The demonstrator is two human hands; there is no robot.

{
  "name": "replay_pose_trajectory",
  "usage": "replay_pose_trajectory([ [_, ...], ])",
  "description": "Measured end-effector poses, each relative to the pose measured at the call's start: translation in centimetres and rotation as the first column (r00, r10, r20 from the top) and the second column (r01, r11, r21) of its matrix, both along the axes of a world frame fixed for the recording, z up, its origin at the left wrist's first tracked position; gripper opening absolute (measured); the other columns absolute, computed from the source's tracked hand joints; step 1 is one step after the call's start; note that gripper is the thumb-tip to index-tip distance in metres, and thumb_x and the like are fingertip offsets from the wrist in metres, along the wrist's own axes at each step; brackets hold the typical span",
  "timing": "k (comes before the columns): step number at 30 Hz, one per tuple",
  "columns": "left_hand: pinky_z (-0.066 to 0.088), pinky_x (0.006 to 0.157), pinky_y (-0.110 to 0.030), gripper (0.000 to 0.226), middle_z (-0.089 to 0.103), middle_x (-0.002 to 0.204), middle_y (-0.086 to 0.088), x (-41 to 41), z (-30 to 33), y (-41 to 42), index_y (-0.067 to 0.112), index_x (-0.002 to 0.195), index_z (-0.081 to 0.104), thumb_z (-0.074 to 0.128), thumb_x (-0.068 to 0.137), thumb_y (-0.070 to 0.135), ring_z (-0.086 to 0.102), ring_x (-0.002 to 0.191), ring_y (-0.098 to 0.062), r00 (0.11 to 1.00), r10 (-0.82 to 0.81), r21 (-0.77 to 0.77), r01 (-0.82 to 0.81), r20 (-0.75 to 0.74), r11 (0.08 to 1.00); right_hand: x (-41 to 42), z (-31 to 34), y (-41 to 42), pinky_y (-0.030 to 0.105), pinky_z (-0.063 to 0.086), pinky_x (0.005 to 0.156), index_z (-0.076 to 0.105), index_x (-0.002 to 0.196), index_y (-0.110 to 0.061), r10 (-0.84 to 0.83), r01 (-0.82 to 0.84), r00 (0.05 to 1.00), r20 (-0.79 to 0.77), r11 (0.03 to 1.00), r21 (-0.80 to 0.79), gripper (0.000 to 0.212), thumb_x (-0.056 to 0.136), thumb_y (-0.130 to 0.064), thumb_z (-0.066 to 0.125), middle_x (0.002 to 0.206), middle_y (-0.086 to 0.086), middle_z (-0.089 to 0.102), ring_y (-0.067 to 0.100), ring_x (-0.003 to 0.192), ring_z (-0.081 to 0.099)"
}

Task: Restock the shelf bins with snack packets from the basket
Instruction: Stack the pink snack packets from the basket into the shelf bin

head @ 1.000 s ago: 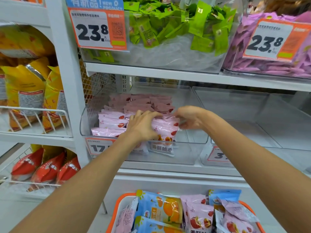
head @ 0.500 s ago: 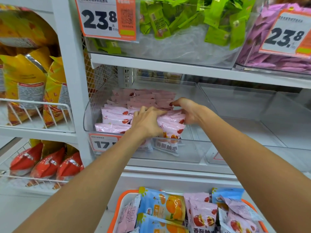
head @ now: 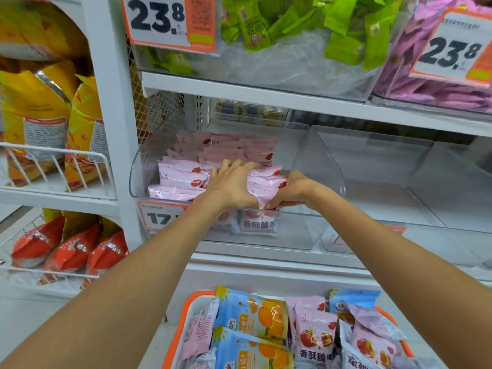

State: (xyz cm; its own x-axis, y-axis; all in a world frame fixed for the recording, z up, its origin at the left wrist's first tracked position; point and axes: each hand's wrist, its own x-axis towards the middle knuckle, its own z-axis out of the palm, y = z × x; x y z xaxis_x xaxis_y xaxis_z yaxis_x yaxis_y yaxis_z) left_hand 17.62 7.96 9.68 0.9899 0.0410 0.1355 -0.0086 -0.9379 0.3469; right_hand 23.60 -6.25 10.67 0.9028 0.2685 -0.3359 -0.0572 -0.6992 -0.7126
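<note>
Both hands inside clear plastic shelf bin (head: 314,166). Left hand (head: 231,186), fingers spread, presses pale pink snack packets (head: 181,177) (stacked rows). Right hand (head: 291,191) pinches front packets. Orange-rimmed basket (head: 177,334) below bin.

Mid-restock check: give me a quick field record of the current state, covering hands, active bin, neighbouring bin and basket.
left hand: spread over the pink packets, pressing them
right hand: pinching the front packets at the bin's front edge
active bin: clear, partly filled with pink packets in rows, right part bare
neighbouring bin: clear, no packets visible
basket: orange rim, holds pink packets and blue packets
</note>
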Motion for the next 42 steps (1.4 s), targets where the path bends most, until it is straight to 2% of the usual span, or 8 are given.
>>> replay_pose_trajectory([
  [14,0.021,0.11,-0.045,0.093,0.028,0.15,-0.005,-0.8,4.2,-0.7,0.026,0.148,0.024,0.078,0.073,0.033,0.017,0.138,-0.029,0.981,0.041,0.043,-0.033,-0.188,0.999,-2.9,2.9,-1.4,0.036,0.048,0.096,0.045,0.132,-0.014,0.085,-0.1,0.992,-0.093,0.98,-0.17,0.054,0.085,-0.026,0.069,0.137,0.003,0.045,0.025,0.122,0.049],
  [19,0.039,0.102,-0.037,0.052,0.052,0.134,0.001,-4.1,5.9,-0.8,0.027,0.131,0.051,0.067,0.082,0.02,0.042,0.127,-0.023,0.997,0.072,-0.308,-0.066,0.007,0.949,-5.6,4.3,-2.9,0.037,0.043,0.098,0.023,0.145,-0.007,0.008,0.009,0.968,0.253,0.998,-0.065,0.075,0.086,-0.023,0.067,0.146,0.009,0.034,0.028,0.129,0.042],
  [23,0.051,0.079,-0.029,0.024,0.063,0.099,0.008,-8.8,5.4,-1.4,0.02,0.11,0.064,0.063,0.086,0.015,0.062,0.088,-0.014,0.993,0.108,-0.548,-0.065,0.046,0.834,-10.3,3.8,-4.5,0.033,0.047,0.09,0.051,0.128,-0.012,-0.007,-0.033,0.841,0.541,0.997,0.064,0.044,0.086,-0.015,0.064,0.119,0.006,0.059,0.02,0.101,0.058],
  [26,0.05,0.083,-0.031,0.014,0.066,0.094,0.002,-12.3,2.9,-1.8,0.022,0.097,0.066,0.063,0.086,0.013,0.063,0.088,-0.017,0.995,0.098,-0.636,-0.087,-0.018,0.767,-14.2,1.8,-6.1,0.021,0.048,0.069,0.066,0.102,-0.015,0.096,-0.146,0.913,0.396,0.984,0.099,0.016,0.088,-0.009,0.061,0.093,0.004,0.066,0.018,0.079,0.064],
  [30,0.05,0.093,-0.037,0.02,0.068,0.087,0.004,-17.3,-3.2,-2.0,0.033,0.082,0.063,0.064,0.084,0.013,0.065,0.092,-0.019,0.976,0.104,-0.651,-0.204,-0.189,0.731,-19.1,-3.6,-7.9,0.012,0.047,0.056,0.065,0.099,-0.01,0.265,-0.27,0.96,0.087,0.961,0.059,0.015,0.089,-0.004,0.058,0.08,0.007,0.062,0.005,0.06,0.061],
  [36,0.043,0.101,-0.033,0.033,0.052,0.138,0.0,-22.5,-12.9,-3.0,0.022,0.124,0.06,0.05,0.092,0.024,0.051,0.123,-0.02,0.811,0.057,-0.224,-0.227,-0.583,0.948,-24.4,-13.1,-8.9,0.029,0.048,0.085,0.066,0.11,-0.014,0.44,-0.427,0.898,-0.006,0.868,-0.255,0.027,0.092,-0.011,0.046,0.12,0.006,0.063,0.019,0.106,0.058],
  [39,0.042,0.099,-0.033,0.042,0.039,0.147,-0.004,-24.9,-16.4,-4.0,0.023,0.138,0.044,0.041,0.099,0.037,0.047,0.127,-0.025,0.783,0.093,-0.147,-0.23,-0.615,0.962,-26.6,-16.5,-8.8,0.033,0.045,0.095,0.059,0.123,-0.013,0.576,-0.566,0.808,-0.124,0.701,-0.434,0.032,0.095,-0.02,0.046,0.131,0.007,0.055,0.024,0.119,0.051],
  [42,0.038,0.1,-0.033,0.052,0.03,0.152,-0.006,-26.8,-18.9,-4.7,0.022,0.148,0.027,0.041,0.098,0.02,0.04,0.131,-0.028,0.783,0.079,-0.16,-0.224,-0.617,0.961,-28.7,-18.7,-9.0,0.038,0.033,0.101,0.055,0.12,-0.004,0.693,-0.636,0.677,-0.247,0.382,-0.671,0.057,0.09,-0.052,0.05,0.125,0.013,0.053,0.029,0.123,0.039],
])
